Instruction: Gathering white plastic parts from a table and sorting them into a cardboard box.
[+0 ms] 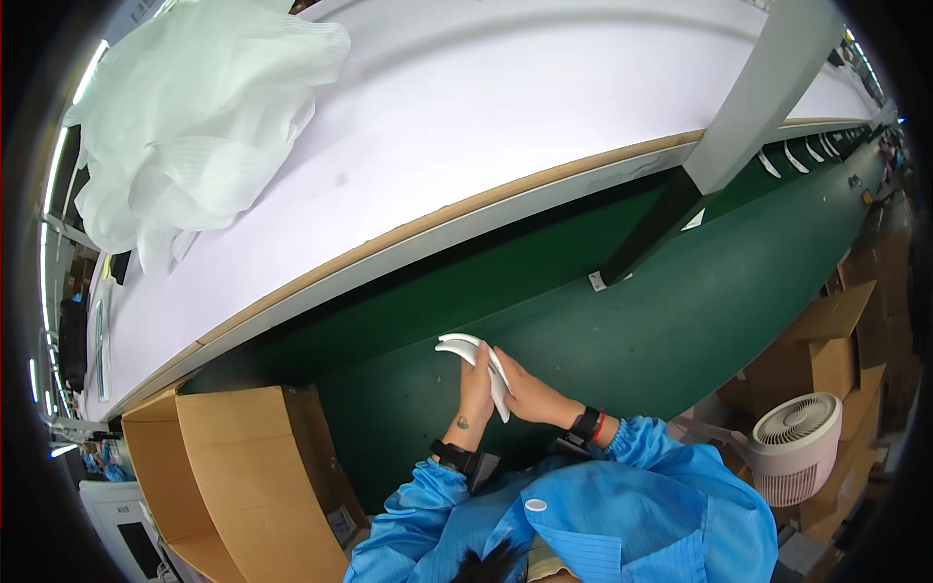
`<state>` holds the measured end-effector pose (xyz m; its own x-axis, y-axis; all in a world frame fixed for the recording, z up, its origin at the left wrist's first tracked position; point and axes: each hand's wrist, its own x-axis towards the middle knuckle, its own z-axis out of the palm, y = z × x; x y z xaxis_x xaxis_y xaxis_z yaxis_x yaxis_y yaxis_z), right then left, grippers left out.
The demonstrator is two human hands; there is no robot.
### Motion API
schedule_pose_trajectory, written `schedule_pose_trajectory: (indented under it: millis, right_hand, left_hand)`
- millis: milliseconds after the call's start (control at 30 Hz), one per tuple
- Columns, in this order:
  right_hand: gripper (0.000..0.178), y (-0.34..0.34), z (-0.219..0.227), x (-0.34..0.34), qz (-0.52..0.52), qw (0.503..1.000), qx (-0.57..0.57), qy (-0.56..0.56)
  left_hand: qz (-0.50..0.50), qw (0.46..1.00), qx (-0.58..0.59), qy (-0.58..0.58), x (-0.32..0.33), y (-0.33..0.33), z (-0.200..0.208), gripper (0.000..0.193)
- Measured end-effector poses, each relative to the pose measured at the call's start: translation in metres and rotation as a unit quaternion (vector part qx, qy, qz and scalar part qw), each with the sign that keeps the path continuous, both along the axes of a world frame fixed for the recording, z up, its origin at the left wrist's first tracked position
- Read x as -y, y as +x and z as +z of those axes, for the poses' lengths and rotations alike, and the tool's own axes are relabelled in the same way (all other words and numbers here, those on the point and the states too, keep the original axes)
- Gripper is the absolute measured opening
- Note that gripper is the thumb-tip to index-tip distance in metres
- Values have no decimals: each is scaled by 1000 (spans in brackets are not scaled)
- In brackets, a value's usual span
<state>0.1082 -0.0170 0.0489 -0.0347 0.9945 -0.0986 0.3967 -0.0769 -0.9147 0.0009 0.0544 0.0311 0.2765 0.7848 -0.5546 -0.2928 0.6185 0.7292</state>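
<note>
Two curved white pieces (463,346), smooth and slim like shells, lie close together between my hands, above the green work surface. My left hand (474,385) closes on them from the left, its fingertips partly hidden behind them. From the other side my right hand (528,391) grips the same pieces, with its fingers pressed along their right edge. One end of the pieces points up and left, and the other comes out below the right hand. What exact kind of part they are, I cannot tell.
An open cardboard box (248,466) stands at the left. A white shelf (466,107) with a wooden edge runs above the green bench (632,340), held by a post (719,146). Translucent plastic sheeting (194,126) lies on it. More white curved pieces (797,157) sit far right, beyond a fan (797,447).
</note>
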Motion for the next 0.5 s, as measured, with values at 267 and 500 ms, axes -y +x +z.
schedule_pose_trajectory:
  millis: [267,500]
  right_hand:
    - [96,19,-1,23,123,987,-104,-24]
    - [79,22,4,24,164,982,-83,-31]
  left_hand:
    - [-61,998,-1,18,18,-4,-2,40]
    - [-9,999,12,28,14,-15,3,32]
